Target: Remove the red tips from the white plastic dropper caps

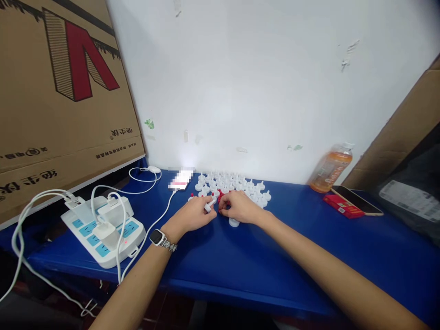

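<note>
Forearms nearest us, both reaching forward over blue worktop (261,270). Our left hand (194,214) pinches small white piece (209,205), long axis pointing right toward our right hand (240,207), fingers curled on red piece (221,196). Hands almost touching; white caps cluster (233,185) just behind.

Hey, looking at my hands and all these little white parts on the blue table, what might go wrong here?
1. The left hand and right hand work against the crowded white parts; a nudge may scatter them.
2. The lone white part near the right wrist might get swept away.
3. The tilted bottle may roll.
</note>
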The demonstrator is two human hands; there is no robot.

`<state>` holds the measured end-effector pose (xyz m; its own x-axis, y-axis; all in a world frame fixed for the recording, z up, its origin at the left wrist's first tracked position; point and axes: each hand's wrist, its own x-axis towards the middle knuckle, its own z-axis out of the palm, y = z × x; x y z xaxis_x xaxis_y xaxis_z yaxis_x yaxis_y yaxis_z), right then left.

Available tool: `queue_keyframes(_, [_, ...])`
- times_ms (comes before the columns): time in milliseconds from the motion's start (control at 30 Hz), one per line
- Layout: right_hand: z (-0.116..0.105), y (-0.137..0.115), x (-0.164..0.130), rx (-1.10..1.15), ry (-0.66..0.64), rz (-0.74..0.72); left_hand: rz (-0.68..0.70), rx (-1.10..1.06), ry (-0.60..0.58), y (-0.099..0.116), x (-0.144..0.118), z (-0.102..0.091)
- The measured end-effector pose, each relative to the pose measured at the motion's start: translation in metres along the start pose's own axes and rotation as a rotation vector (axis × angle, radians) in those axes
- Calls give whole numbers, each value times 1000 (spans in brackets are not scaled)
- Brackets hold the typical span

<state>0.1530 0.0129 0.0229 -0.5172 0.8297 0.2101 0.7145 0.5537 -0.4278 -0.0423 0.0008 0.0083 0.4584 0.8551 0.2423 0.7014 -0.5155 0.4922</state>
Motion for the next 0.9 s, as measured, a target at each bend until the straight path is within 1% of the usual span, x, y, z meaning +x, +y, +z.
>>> queue_keyframes(67, [-4,4,-3,52,26,-5,-8,-8,13,0,0,0])
queue_keyframes(133, [-10,7,-6,170,71,6,-6,-28,10,2,1,2])
queue_keyframes(200, [-15,10,-9,326,154,44,1,-71,-18,5,1,4])
queue_keyframes(267, [-16,11,-13,486,263,96,9,-132,-55,9,2,8])
queue_keyframes(333, [-12,9,-15,636,351,131,28,-186,-70,13,2,12])
queue_keyframes(367, [-9,7,-15,700,374,137,45,-199,-60,15,2,14])
queue_keyframes(467, [3,0,-15,829,380,128,101,-186,7,19,2,19])
queue_keyframes(567, [12,-5,-15,861,410,111,109,-166,11,18,1,22])
queue_keyframes(667, [15,-7,-17,796,447,103,84,-164,-21,17,1,24])
queue_keyframes(733, [16,-9,-19,735,464,100,75,-170,-21,16,1,24])
queue_keyframes(800, [17,-12,-20,678,487,80,89,-183,0,17,1,25])
queue_keyframes(900, [17,-15,-19,609,541,18,150,-196,55,18,3,25])
